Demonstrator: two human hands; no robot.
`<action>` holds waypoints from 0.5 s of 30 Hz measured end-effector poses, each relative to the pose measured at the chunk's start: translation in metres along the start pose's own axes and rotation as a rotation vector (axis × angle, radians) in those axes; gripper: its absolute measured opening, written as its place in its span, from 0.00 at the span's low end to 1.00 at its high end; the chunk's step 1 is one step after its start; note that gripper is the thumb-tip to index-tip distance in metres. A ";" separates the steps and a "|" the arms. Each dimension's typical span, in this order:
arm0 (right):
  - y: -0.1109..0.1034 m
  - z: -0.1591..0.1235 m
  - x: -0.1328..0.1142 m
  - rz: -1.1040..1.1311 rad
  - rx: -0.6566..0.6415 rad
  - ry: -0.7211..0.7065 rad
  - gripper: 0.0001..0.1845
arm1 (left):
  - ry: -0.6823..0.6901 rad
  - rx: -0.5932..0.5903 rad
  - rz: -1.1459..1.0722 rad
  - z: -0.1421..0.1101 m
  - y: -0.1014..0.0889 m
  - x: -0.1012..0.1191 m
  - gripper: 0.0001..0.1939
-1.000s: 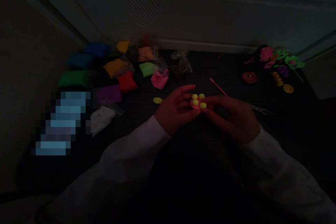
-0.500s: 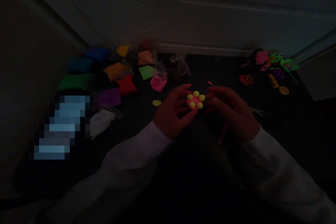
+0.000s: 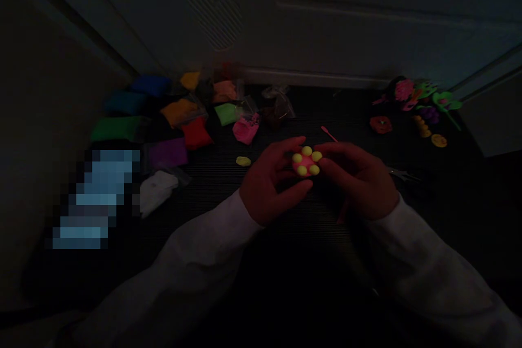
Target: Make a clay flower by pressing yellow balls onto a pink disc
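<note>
In the dim middle of the view both hands meet around a small pink clay disc [image 3: 306, 162] studded with several yellow balls. My left hand [image 3: 271, 182] cups it from the left with thumb and fingers curled round its edge. My right hand [image 3: 359, 176] pinches its right side with the fingertips, and a pink stick tool [image 3: 328, 133] pokes out just beyond those fingers. A loose lump of yellow clay [image 3: 243, 161] lies on the dark ribbed mat left of my left hand.
Several bags of coloured clay [image 3: 175, 114] lie at the back left, with a white bag [image 3: 157, 189] nearer. Finished clay figures [image 3: 420, 106] stand at the back right. Metal scissors [image 3: 402, 175] rest right of my hands. A pale wall closes the back.
The disc has been turned in my fingers and gained a fifth yellow ball since the earliest frame. Both hands have dropped slightly lower and closed tighter round it.
</note>
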State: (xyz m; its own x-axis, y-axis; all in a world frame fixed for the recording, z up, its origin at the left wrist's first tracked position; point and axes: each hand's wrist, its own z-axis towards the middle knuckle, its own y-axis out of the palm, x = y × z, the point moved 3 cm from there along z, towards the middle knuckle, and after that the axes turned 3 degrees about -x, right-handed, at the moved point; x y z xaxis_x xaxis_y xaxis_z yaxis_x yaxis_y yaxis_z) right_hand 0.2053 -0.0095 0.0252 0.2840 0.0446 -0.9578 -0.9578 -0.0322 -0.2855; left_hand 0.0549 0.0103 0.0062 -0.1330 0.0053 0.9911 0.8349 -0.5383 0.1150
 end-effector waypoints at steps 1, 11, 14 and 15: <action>0.000 0.000 0.000 -0.014 -0.003 -0.010 0.12 | -0.029 0.014 -0.045 0.000 0.000 0.001 0.30; 0.002 -0.001 -0.006 -0.171 -0.074 -0.136 0.11 | -0.202 0.161 -0.214 0.009 -0.011 -0.007 0.09; 0.002 -0.002 -0.007 -0.195 -0.102 -0.145 0.11 | -0.240 0.179 -0.204 0.010 -0.012 -0.009 0.09; 0.002 -0.001 -0.007 -0.202 -0.104 -0.146 0.12 | -0.245 0.181 -0.202 0.010 -0.012 -0.009 0.10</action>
State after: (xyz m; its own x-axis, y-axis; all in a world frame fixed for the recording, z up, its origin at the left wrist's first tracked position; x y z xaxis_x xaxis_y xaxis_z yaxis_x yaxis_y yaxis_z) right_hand 0.2012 -0.0113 0.0308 0.4522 0.2035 -0.8684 -0.8707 -0.1102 -0.4793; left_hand 0.0516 0.0249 -0.0033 -0.1911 0.3096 0.9315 0.8888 -0.3481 0.2981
